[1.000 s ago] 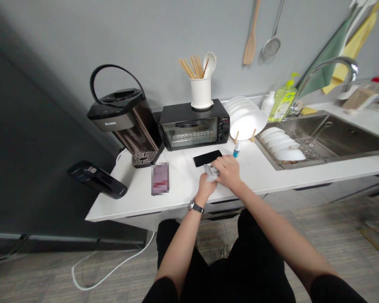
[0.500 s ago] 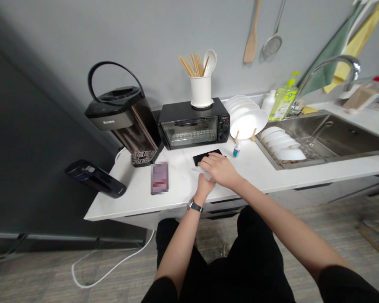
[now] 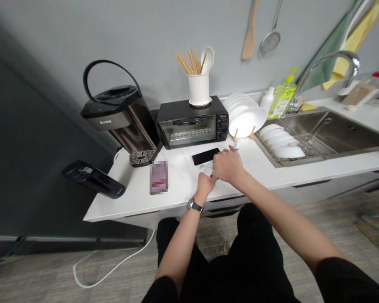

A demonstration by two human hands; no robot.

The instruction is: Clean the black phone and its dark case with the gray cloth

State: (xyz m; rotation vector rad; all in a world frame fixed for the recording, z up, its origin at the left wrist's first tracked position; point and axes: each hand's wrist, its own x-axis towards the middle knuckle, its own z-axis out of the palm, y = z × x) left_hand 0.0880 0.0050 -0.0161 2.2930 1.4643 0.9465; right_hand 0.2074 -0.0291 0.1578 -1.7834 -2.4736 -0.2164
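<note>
I see the flat, black, rectangular phone-like slab (image 3: 203, 157) at mid-frame on the white counter (image 3: 181, 185), long axis rising rightward, just up-left of the curled right hand (image 3: 229, 165), farther from the left hand (image 3: 205, 185), and cannot tell which grips the thin, whitish sheet (image 3: 206, 169) between them.

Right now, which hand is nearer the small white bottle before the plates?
Right hand: just in front of the bottle, partly covering it. The left hand is farther, toward the person.
</note>
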